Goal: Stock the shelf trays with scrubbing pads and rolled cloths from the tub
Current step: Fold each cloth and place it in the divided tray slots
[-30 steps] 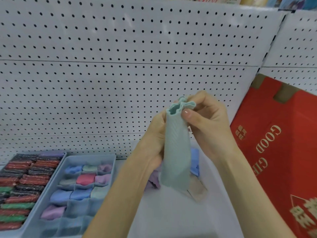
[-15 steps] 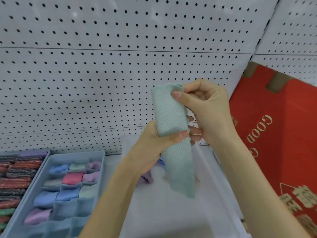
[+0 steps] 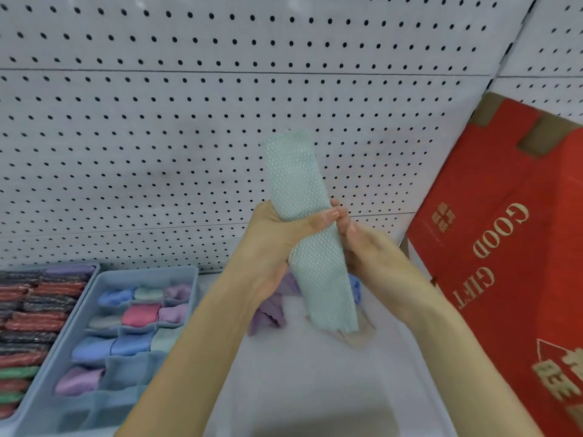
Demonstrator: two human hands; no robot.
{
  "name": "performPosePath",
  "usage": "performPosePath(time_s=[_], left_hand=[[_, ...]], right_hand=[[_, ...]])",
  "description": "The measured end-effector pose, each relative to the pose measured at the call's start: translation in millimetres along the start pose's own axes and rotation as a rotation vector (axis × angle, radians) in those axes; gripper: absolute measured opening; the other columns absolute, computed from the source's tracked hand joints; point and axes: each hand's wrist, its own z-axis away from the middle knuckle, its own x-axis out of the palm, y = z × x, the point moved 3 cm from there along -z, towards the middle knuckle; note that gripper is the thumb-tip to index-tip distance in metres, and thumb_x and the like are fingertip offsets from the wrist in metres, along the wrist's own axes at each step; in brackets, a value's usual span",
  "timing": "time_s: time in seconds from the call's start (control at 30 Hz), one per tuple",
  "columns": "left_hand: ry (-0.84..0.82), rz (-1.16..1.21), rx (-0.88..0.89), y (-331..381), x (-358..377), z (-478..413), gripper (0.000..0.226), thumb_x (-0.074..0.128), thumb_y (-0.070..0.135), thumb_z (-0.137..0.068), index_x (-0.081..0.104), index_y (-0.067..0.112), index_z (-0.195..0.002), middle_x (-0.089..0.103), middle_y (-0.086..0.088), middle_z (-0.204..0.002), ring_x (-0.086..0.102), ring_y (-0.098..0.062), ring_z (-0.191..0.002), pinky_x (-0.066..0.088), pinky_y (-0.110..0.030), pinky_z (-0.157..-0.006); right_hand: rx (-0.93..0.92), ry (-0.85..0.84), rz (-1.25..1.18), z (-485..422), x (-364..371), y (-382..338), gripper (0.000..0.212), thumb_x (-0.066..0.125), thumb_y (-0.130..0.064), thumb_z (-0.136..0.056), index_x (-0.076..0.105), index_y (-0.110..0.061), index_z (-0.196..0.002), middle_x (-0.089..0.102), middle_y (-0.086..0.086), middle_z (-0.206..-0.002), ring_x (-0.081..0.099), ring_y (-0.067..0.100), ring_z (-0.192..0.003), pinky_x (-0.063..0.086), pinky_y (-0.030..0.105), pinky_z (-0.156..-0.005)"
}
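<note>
A pale green waffle cloth (image 3: 303,216), folded into a long strip, stands nearly upright above the white tub (image 3: 315,389). My left hand (image 3: 274,244) grips its middle, thumb across the front. My right hand (image 3: 369,247) sits behind and to the right of the strip, fingers touching its lower half; its grip is partly hidden. Loose purple (image 3: 271,310), blue (image 3: 355,288) and beige cloths lie in the tub. The divided grey-blue tray (image 3: 104,408) at the left holds rolled cloths in blue, pink, purple and green.
A second tray (image 3: 28,326) at the far left is packed with red, dark and green scrubbing pads. A red gift box (image 3: 511,253) leans at the right, close to my right arm. White pegboard (image 3: 189,137) backs the shelf.
My right hand let go of the strip's top end and dropped down behind its lower half. My left hand keeps its grip at the middle, and the top end now stands free.
</note>
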Motion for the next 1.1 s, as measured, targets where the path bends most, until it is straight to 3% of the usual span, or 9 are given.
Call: performPosePath(time_s=[0.13, 0.27, 0.4, 0.53, 0.73, 0.87, 0.93, 1.03, 1.1], left_hand=[[0.037, 0.082, -0.047, -5.9, -1.6, -7.1, 0.015, 0.062, -0.003, -0.082, 0.067, -0.003, -0.097, 0.074, -0.013, -0.093, 0.071, -0.021, -0.088, 0.059, -0.03, -0.069], [0.088, -0.042, -0.066, -9.8, -16.2, -15.0, 0.02, 0.064, 0.005, -0.084, 0.067, 0.002, -0.103, 0.073, -0.012, -0.101, 0.07, -0.021, -0.095, 0.058, -0.037, -0.08], [0.028, -0.309, -0.279, -28.6, -34.3, -10.5, 0.032, 0.06, 0.034, -0.09, 0.066, 0.008, -0.108, 0.073, -0.007, -0.102, 0.07, -0.019, -0.093, 0.056, -0.038, -0.086], [0.082, -0.267, -0.411, -57.5, -44.5, 11.8, 0.025, 0.066, 0.007, -0.086, 0.061, 0.0, -0.11, 0.071, -0.016, -0.099, 0.071, -0.019, -0.078, 0.059, -0.028, -0.07], [0.169, -0.489, -0.279, -80.7, -47.8, 20.6, 0.04, 0.071, 0.003, -0.08, 0.04, 0.012, -0.103, 0.066, 0.01, -0.057, 0.058, -0.022, -0.058, 0.051, -0.058, -0.067], [0.156, -0.503, -0.115, -75.8, -49.3, 23.3, 0.026, 0.066, 0.002, -0.084, 0.048, 0.02, -0.087, 0.064, 0.005, -0.064, 0.052, -0.022, -0.057, 0.049, -0.045, -0.054], [0.14, -0.532, -0.056, -74.5, -51.1, 25.3, 0.023, 0.066, 0.0, -0.084, 0.059, 0.021, -0.078, 0.062, 0.005, -0.066, 0.054, -0.017, -0.059, 0.051, -0.042, -0.056], [0.101, -0.569, -0.018, -71.9, -50.8, 28.8, 0.027, 0.07, -0.004, -0.079, 0.067, 0.022, -0.085, 0.065, 0.014, -0.071, 0.059, 0.0, -0.064, 0.055, -0.028, -0.061], [0.096, -0.591, 0.015, -71.0, -50.8, 31.4, 0.035, 0.074, -0.004, -0.074, 0.067, 0.027, -0.091, 0.068, 0.008, -0.084, 0.062, -0.001, -0.074, 0.057, -0.033, -0.07]], right_hand=[[-0.026, 0.089, 0.028, 0.2, 15.0, 14.3, 0.052, 0.071, -0.051, -0.074, 0.063, 0.001, -0.073, 0.06, 0.011, -0.073, 0.053, 0.018, -0.067, 0.039, 0.036, -0.062], [-0.119, 0.101, 0.035, -5.3, 15.8, 9.7, 0.045, 0.067, -0.031, -0.081, 0.058, 0.013, -0.079, 0.052, 0.011, -0.069, 0.045, 0.017, -0.065, 0.032, 0.031, -0.059], [-0.052, 0.199, 0.02, -3.2, 10.7, 26.4, 0.009, 0.071, -0.01, -0.082, 0.067, -0.003, -0.082, 0.067, 0.009, -0.072, 0.06, 0.014, -0.068, 0.048, 0.031, -0.061], [0.081, 0.298, -0.048, 5.4, 11.2, 56.2, 0.011, 0.072, -0.004, -0.079, 0.065, 0.0, -0.088, 0.07, 0.019, -0.087, 0.064, 0.019, -0.075, 0.051, 0.038, -0.072], [0.194, 0.355, -0.27, 17.2, 11.9, 80.4, 0.031, 0.075, -0.005, -0.074, 0.052, -0.02, -0.089, 0.068, 0.008, -0.082, 0.062, 0.025, -0.079, 0.047, 0.042, -0.074], [0.093, 0.32, -0.108, 19.6, 11.1, 67.6, 0.026, 0.068, 0.005, -0.079, 0.064, -0.019, -0.089, 0.067, 0.015, -0.085, 0.06, 0.02, -0.075, 0.049, 0.031, -0.062], [0.077, 0.291, -0.065, 20.7, 13.0, 61.3, 0.024, 0.071, 0.006, -0.076, 0.069, -0.018, -0.082, 0.067, 0.018, -0.082, 0.059, 0.019, -0.076, 0.047, 0.032, -0.065], [0.054, 0.232, 0.001, 23.0, 15.4, 53.8, 0.029, 0.072, 0.009, -0.073, 0.07, -0.017, -0.087, 0.072, 0.003, -0.083, 0.065, 0.016, -0.077, 0.05, 0.037, -0.067], [0.025, 0.232, 0.04, 24.5, 15.8, 48.7, 0.028, 0.071, 0.009, -0.074, 0.07, -0.014, -0.089, 0.072, 0.003, -0.083, 0.066, 0.013, -0.074, 0.053, 0.032, -0.059]])
